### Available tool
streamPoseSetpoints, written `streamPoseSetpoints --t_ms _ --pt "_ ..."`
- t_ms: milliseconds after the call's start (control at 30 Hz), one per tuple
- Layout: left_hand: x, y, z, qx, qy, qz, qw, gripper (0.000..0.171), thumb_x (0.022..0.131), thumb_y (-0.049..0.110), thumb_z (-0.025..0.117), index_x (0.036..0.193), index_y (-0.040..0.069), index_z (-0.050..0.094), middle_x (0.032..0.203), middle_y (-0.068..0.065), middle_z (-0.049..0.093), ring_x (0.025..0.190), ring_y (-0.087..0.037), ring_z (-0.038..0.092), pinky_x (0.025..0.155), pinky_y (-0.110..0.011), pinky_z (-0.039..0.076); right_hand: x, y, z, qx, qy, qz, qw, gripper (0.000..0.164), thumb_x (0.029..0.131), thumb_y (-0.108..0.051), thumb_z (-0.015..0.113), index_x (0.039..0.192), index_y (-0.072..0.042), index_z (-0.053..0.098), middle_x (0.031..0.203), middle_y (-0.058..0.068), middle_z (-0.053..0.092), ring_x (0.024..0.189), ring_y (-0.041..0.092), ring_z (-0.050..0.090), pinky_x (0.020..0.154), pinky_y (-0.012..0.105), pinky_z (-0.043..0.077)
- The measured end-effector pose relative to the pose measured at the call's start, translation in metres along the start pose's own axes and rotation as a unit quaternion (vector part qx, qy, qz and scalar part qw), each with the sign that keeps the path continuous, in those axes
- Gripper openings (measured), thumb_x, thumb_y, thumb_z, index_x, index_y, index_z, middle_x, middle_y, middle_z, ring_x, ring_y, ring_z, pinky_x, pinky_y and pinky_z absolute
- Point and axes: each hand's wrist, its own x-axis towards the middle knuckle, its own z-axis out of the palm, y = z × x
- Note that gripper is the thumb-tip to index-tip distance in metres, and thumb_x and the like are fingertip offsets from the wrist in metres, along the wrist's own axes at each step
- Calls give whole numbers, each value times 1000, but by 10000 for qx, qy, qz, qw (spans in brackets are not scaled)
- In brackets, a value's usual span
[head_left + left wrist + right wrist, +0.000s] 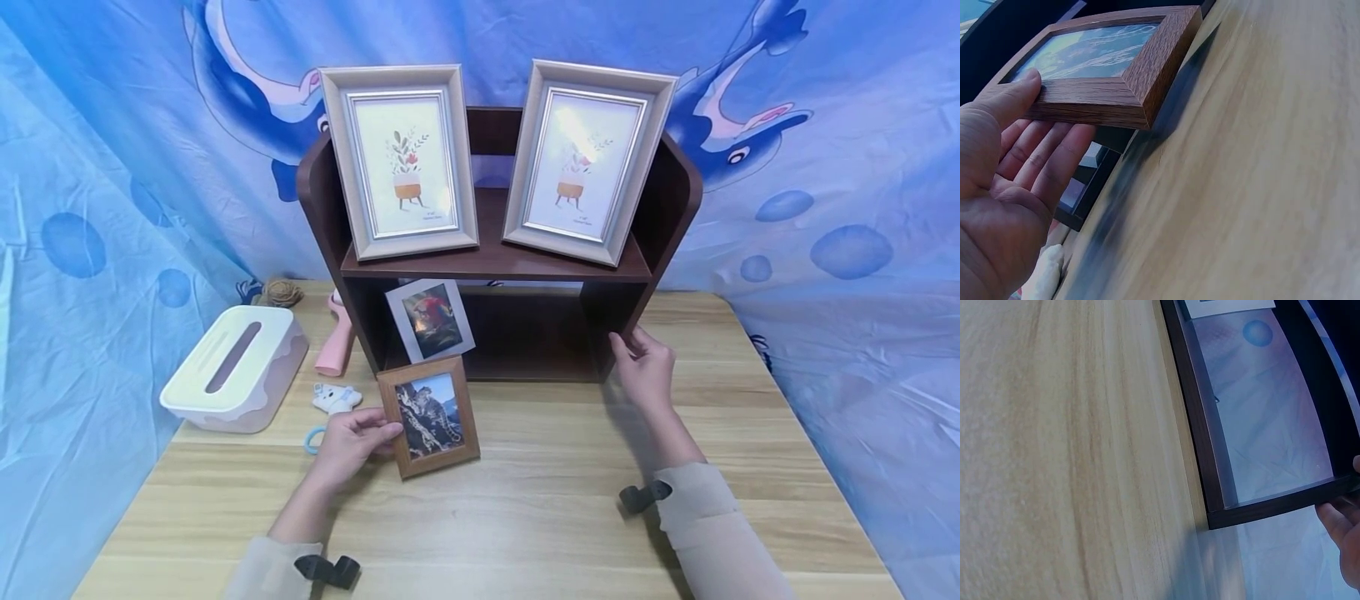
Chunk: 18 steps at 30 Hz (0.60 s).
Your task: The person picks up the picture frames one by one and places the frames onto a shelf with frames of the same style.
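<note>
My left hand (351,446) pinches a brown wooden photo frame (395,400) by its left edge, thumb on the front and fingers behind. The frame holds a snow leopard picture and is raised off the table in the left wrist view, where its shadow falls on the wood. Behind it, a white photo frame (467,329) with a red picture leans in the lower compartment of a dark brown shelf (487,267). My right hand (647,371) grips the shelf's right side panel low down; the right wrist view shows its fingers (1335,526) on the outer side.
Two large beige photo frames (467,192) (517,192) stand tilted on the upper shelf. Left of the shelf are a white tissue box (262,400), a pink handled tool (337,337), a small white plush-like item (333,398), a blue ring (311,442) and twine (280,293).
</note>
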Motion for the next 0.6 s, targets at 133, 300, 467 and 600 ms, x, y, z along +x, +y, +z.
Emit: streamPoseSetpoints --t_ms 133,300,467,600 --pt "1 1 2 -21 -45 94 9999 34 88 0 75 116 -17 65 89 -12 76 74 -17 75 71 -39 63 0 0 0 -1 0 -12 10000 16 89 13 68 104 16 71 99 31 71 91 46 69 71 8 52" --pt "3 3 3 51 -99 173 9998 33 88 1 76 115 -15 66 88 -10 76 71 -18 75 70 -40 63 0 1 0 -22 5 7 10000 16 89 13 68 104 15 71 100 30 71 91 46 69 70 8 53" --pt "6 6 7 30 -204 59 9998 34 87 4 77 116 -13 67 90 -10 76 73 -20 75 71 -40 63 0 1 0 -7 -5 28 10000 14 89 12 68 103 15 72 98 31 71 91 46 69 70 7 52" --pt "10 9 11 -94 -300 -3 9995 36 87 4 77 117 -12 67 96 -12 77 78 -20 75 72 -39 63 0 2 0 16 -20 12 10000 14 89 12 68 102 16 71 97 31 71 91 46 69 70 7 52"
